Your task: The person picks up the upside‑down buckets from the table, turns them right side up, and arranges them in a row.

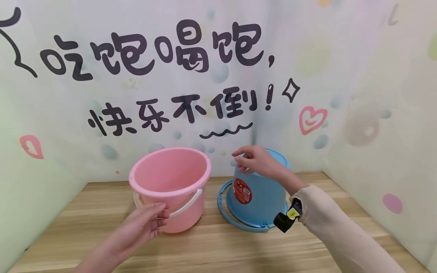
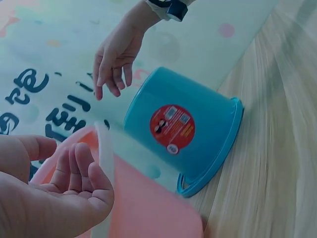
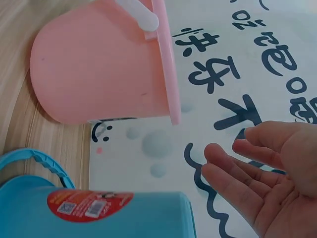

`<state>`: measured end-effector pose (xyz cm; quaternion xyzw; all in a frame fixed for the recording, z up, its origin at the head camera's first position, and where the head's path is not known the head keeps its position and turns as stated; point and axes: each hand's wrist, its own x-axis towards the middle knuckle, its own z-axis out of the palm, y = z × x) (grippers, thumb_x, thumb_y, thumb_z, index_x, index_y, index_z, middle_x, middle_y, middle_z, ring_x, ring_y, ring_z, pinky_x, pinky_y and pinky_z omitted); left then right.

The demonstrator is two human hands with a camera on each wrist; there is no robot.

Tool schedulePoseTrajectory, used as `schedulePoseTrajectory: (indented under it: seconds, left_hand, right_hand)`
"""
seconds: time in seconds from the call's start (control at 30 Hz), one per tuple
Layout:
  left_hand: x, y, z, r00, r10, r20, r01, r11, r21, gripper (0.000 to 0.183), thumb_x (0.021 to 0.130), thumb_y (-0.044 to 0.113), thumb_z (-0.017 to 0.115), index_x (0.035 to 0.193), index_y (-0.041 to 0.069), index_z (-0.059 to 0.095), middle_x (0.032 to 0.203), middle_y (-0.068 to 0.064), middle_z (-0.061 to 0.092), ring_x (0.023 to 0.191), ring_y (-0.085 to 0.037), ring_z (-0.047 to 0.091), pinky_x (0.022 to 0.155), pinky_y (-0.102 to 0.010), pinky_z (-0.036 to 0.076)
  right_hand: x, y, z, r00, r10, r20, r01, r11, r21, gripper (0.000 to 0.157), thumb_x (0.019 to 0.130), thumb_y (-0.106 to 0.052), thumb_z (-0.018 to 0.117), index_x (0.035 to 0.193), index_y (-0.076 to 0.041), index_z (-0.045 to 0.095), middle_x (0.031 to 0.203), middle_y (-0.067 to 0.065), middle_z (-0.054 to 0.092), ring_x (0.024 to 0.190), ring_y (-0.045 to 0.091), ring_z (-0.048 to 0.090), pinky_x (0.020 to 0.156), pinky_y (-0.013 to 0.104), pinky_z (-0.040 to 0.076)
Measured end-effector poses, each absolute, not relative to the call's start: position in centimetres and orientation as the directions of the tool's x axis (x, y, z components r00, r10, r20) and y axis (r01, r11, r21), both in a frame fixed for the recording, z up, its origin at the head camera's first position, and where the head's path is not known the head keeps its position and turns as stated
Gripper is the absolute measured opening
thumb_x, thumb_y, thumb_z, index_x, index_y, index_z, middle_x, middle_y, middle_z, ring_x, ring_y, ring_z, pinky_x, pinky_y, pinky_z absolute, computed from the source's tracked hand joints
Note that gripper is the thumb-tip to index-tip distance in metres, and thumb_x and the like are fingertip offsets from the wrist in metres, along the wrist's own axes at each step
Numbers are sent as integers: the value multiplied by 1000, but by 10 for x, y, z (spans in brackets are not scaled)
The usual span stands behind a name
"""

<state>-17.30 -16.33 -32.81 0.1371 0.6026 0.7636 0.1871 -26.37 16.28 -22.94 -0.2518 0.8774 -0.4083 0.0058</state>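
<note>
A pink bucket (image 1: 186,210) stands upright with its mouth up, its white handle (image 1: 187,203) hanging at the front. In front of it is my left hand (image 1: 141,227), loosely curled with nothing between its fingers, as the left wrist view also shows. To the right, a blue bucket (image 1: 264,193) stands upside down with its bottom up. The blue handle (image 1: 235,223) lies round its base on the table. Over the upturned bottom hovers my right hand (image 1: 257,161), fingers relaxed and holding nothing; the right wrist view shows its palm (image 3: 290,203).
Both buckets stand on a wood-grain table (image 1: 246,250). Behind them rises a pale wall (image 1: 368,83) with black lettering and coloured spots. A red round label (image 1: 242,191) is on the blue bucket. A black wrist camera (image 1: 288,217) sits by the right sleeve.
</note>
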Motion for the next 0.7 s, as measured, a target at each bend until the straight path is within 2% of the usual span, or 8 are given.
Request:
schedulePoseTrajectory:
  seconds: [0.17,0.33,0.7]
  left_hand:
    - [-170,-141,-324,-898,440,-11,-101,-182,978,15,98,20,43,104,12,53,93,2,54,86,-12,51,74,-25,43]
    - [-166,-122,-320,-910,415,3,-72,-165,984,16,96,19,46,106,6,52,93,-1,54,84,-13,53,73,-24,44]
    - [-165,-86,-311,-872,489,-4,-93,-158,983,25,95,21,49,108,0,49,89,-3,53,80,-12,51,69,-24,42]
  right_hand:
    - [-260,177,-226,-875,-441,198,-436,542,-719,30,92,-11,54,118,5,56,86,20,62,76,29,64,65,34,54]
    - [-256,192,-225,-887,-416,199,-424,564,-708,31,92,-9,54,119,7,54,87,21,62,73,24,64,65,34,54]
    - [-248,222,-226,-911,-360,204,-393,602,-695,35,92,-11,54,121,8,52,92,22,62,76,28,65,66,37,54]
